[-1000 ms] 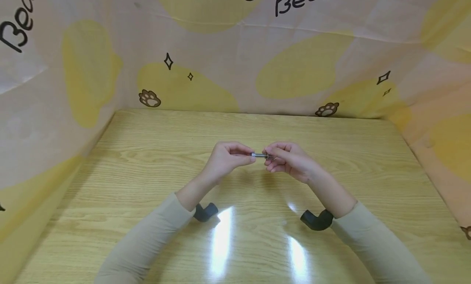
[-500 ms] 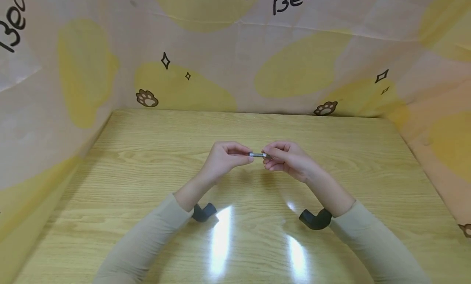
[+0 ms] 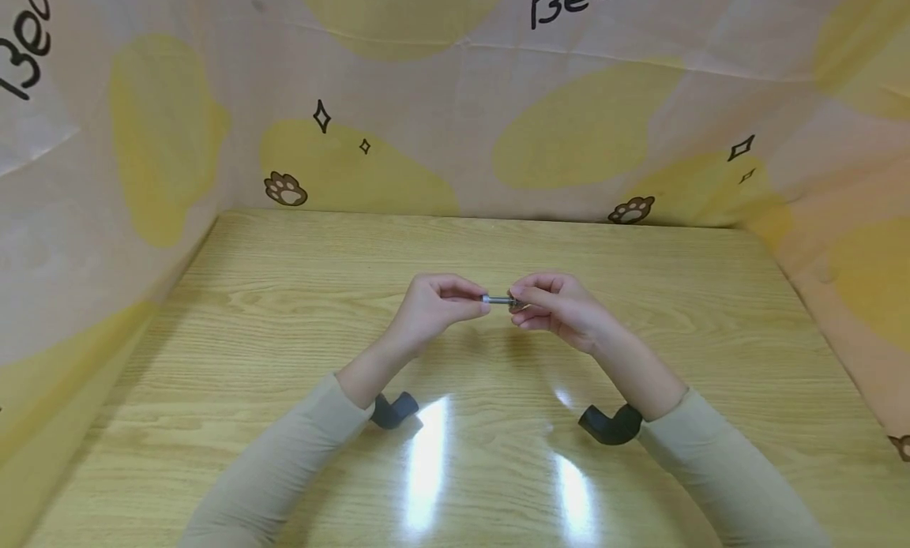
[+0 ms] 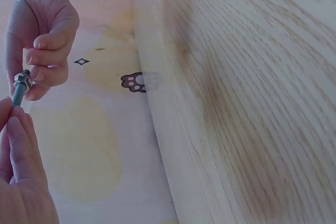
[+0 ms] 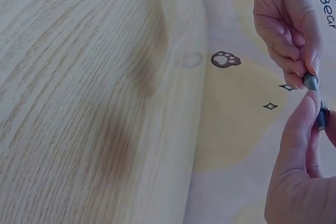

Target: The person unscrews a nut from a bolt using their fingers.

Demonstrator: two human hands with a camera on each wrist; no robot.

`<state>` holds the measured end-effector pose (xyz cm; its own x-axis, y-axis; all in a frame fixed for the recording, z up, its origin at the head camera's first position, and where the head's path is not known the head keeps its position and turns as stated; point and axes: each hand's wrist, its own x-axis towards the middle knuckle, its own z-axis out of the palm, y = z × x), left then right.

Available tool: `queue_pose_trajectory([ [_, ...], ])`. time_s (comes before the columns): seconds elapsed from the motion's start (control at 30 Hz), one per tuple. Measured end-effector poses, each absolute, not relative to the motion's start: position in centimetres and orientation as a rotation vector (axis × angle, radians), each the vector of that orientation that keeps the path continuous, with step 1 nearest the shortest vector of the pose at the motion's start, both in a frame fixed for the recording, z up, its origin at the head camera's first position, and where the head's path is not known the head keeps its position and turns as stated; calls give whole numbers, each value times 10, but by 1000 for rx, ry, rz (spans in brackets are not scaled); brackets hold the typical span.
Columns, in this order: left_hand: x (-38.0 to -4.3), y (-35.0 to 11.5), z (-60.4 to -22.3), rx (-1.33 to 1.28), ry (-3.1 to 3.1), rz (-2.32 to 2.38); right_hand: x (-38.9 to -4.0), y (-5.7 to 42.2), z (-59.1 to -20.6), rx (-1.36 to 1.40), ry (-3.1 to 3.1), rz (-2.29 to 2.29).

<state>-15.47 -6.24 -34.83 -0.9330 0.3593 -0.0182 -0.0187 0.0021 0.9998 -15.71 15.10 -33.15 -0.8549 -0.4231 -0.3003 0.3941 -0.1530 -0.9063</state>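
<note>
Silver metal bolt with a threaded shank is just right of and below centre in the head view, held off the pale wood-grain tabletop, lying roughly level across the frame. Shiny metal nut sits on it near the tip, at left in the left wrist view; can't tell if there's a washer stacked with it.

Handling, my read: light, rigid, not fragile. Smooth head could slip or spin in bare fingertips; threads should give more bite. Best hold: head end on one side, nut flats on the other, axis straight so the nut doesn't bind. Small nut, easy to drop.

Hands: left hand pinches the head end, thumb against fingertips, gap nearly nil. Right hand has thumb and index closed around the nut end, remaining fingers loosely curled beneath. Both wrist views agree.
</note>
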Motion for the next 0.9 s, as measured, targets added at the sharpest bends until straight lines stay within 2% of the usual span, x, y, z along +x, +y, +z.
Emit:
queue_pose_trajectory([
  [0.27, -155, -62, -348, 335, 2019, 2009, -158, 154, -335, -141, 1618, -2073],
  [0.9, -154, -60, -348, 352, 2015, 2011, -156, 154, -333, -62, 1600, -2042],
])
